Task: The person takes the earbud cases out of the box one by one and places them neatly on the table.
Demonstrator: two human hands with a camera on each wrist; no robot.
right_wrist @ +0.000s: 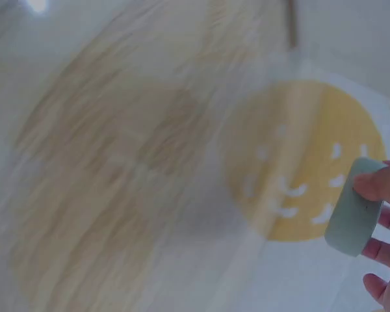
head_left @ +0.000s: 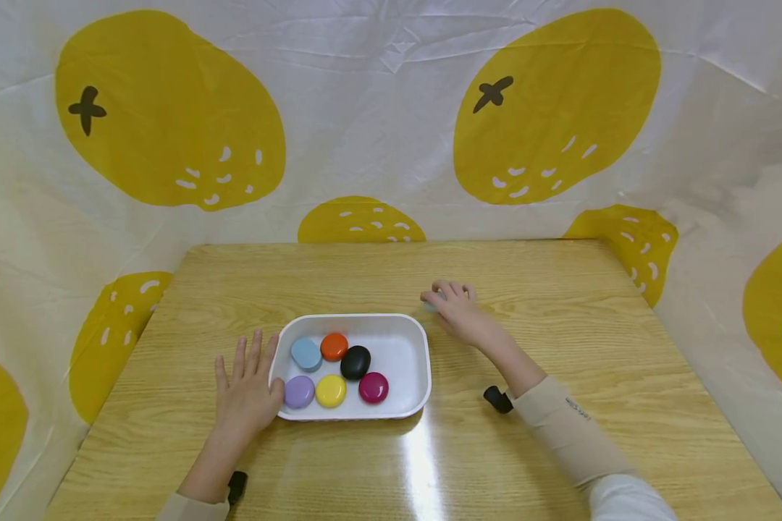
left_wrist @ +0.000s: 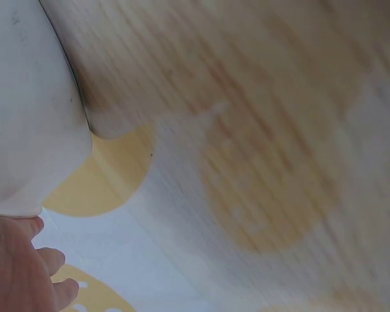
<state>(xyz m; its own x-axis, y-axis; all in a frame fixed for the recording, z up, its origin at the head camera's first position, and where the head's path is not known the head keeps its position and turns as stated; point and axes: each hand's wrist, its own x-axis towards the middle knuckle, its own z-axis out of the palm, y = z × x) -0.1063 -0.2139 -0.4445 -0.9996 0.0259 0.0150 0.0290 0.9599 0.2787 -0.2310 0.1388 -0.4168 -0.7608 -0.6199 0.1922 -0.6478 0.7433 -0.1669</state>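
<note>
A white tray [head_left: 417,340] sits mid-table with several smooth coloured stones in it: blue [head_left: 306,354], orange [head_left: 334,346], black [head_left: 355,362], purple [head_left: 299,391], yellow [head_left: 330,391] and magenta [head_left: 373,388]. My left hand [head_left: 247,383] lies flat on the wood with fingers spread, its thumb against the tray's left rim [left_wrist: 26,130]. My right hand [head_left: 452,307] is just right of the tray's far corner, fingers curled round a pale green stone [right_wrist: 354,211], which the head view mostly hides.
The wooden table [head_left: 560,325] is walled on three sides by a white cloth printed with large yellow fruit shapes [head_left: 163,116]. Bare wood stretches behind and to the right of the tray. Both wrist views are motion-blurred.
</note>
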